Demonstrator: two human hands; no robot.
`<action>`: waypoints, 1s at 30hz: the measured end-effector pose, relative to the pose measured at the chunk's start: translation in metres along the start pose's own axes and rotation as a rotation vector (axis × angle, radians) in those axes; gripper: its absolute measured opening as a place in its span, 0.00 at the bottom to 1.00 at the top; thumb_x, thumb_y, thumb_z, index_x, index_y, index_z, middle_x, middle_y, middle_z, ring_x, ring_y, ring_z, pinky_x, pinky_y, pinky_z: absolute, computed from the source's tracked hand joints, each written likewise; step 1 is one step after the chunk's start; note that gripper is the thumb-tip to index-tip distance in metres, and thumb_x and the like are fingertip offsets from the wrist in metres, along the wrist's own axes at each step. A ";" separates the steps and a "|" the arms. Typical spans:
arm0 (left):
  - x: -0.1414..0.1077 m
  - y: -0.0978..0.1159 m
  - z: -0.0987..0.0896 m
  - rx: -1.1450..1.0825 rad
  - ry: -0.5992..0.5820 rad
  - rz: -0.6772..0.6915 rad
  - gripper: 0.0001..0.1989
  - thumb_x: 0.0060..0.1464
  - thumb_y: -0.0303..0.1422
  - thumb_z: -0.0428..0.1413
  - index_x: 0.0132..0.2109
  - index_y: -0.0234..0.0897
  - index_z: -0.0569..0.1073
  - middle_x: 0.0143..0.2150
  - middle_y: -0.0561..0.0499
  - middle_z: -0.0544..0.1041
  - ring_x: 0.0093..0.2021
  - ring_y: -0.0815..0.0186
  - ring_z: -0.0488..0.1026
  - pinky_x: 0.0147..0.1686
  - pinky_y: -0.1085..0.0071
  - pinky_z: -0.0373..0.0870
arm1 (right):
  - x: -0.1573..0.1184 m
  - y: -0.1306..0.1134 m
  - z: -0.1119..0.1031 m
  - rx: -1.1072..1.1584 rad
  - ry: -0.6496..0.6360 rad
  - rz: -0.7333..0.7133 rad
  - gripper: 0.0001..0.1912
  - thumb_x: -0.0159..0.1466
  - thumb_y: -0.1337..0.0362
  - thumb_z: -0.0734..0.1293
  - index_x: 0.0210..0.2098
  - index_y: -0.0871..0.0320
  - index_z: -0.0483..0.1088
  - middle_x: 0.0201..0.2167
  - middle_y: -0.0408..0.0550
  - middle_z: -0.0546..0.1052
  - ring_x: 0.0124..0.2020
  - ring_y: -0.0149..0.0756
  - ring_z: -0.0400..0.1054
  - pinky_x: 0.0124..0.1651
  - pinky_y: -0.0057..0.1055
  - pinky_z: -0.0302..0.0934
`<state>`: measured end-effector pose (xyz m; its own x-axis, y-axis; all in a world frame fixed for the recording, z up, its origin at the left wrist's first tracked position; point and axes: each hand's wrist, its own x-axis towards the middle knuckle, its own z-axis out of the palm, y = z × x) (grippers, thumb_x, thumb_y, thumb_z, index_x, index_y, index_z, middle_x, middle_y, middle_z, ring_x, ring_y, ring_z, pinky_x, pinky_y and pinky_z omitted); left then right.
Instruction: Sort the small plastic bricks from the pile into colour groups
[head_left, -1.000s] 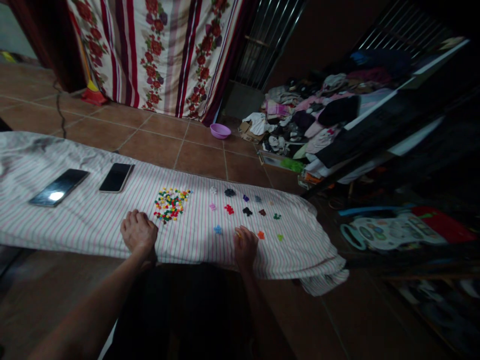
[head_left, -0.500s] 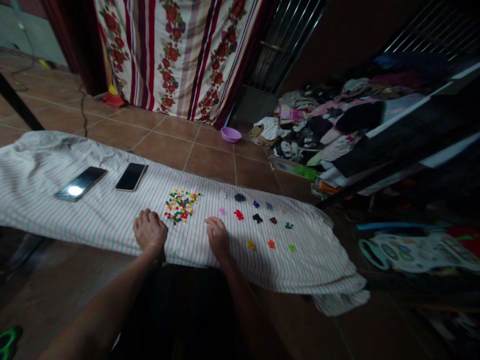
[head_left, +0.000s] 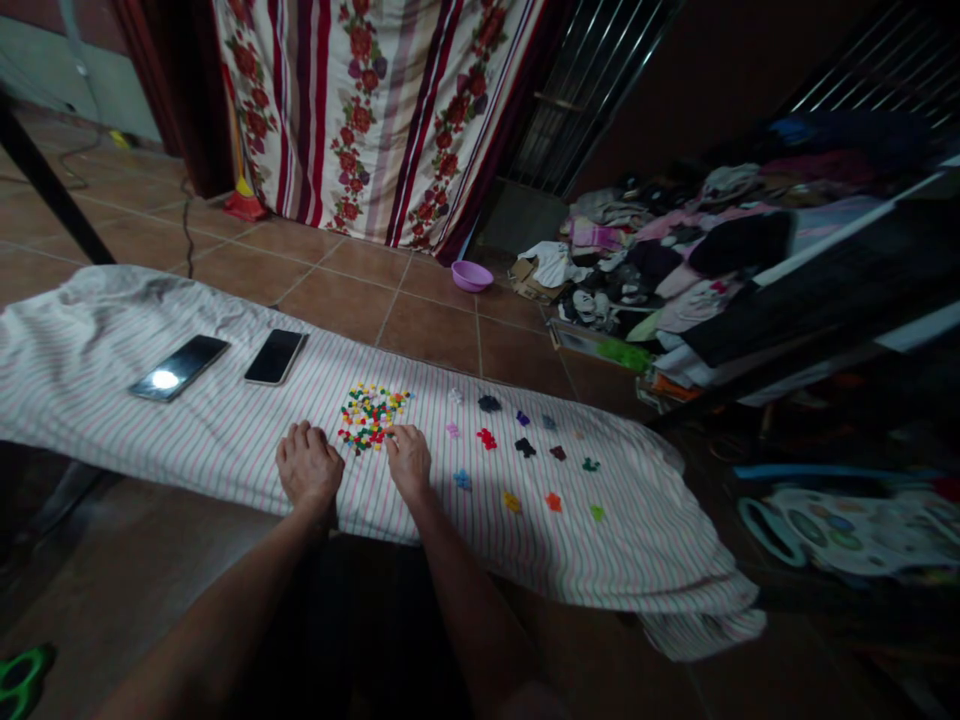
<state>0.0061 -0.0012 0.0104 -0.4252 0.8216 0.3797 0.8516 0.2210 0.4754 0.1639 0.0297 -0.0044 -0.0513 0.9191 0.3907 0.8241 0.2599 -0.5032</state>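
A mixed pile of small coloured pieces [head_left: 367, 415] lies on the striped cloth [head_left: 225, 440]. My left hand [head_left: 309, 465] rests on the cloth just left of the pile, its fingers curled; whether anything is under them is hidden. At the pile's lower right edge is my right hand [head_left: 409, 460], thumb and fingertips pinched together on something too small to make out. To its right lie small single-colour clusters, among them a blue one [head_left: 462, 480], a red one [head_left: 487, 439], a yellow one [head_left: 512, 501] and a black one [head_left: 525, 447].
Two phones lie on the left of the cloth, one with a bright reflection [head_left: 180, 368] and one dark [head_left: 275, 356]. Beyond the cloth, a purple basin [head_left: 472, 276] stands on the tiled floor. Clothes [head_left: 645, 250] are heaped at the right, behind a dark bar.
My right hand has moved left to the pile's edge, and its fingers have closed. The blue cluster it was covering now shows. The whole view has shifted slightly.
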 end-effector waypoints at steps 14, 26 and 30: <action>0.000 -0.001 0.000 0.000 0.017 0.009 0.15 0.52 0.30 0.46 0.43 0.32 0.72 0.56 0.35 0.71 0.62 0.51 0.62 0.61 0.52 0.55 | -0.009 0.001 0.000 0.015 0.039 0.010 0.09 0.66 0.68 0.59 0.41 0.55 0.70 0.37 0.48 0.74 0.41 0.39 0.66 0.45 0.33 0.60; 0.000 -0.001 0.001 0.036 0.028 0.023 0.15 0.52 0.30 0.46 0.43 0.31 0.72 0.56 0.35 0.72 0.62 0.51 0.63 0.61 0.53 0.55 | -0.010 0.004 -0.008 0.187 0.063 0.033 0.11 0.66 0.68 0.59 0.40 0.54 0.73 0.38 0.48 0.74 0.42 0.36 0.69 0.47 0.32 0.64; -0.001 0.000 0.000 0.046 0.038 0.031 0.14 0.53 0.30 0.45 0.43 0.32 0.72 0.56 0.36 0.72 0.61 0.51 0.63 0.60 0.53 0.56 | -0.012 0.010 -0.017 0.181 0.060 0.049 0.12 0.65 0.69 0.60 0.40 0.54 0.74 0.38 0.48 0.74 0.42 0.37 0.69 0.48 0.32 0.64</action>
<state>0.0063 -0.0016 0.0097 -0.4086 0.8083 0.4238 0.8775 0.2201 0.4262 0.1819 0.0160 -0.0011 0.0245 0.9138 0.4053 0.7097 0.2697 -0.6509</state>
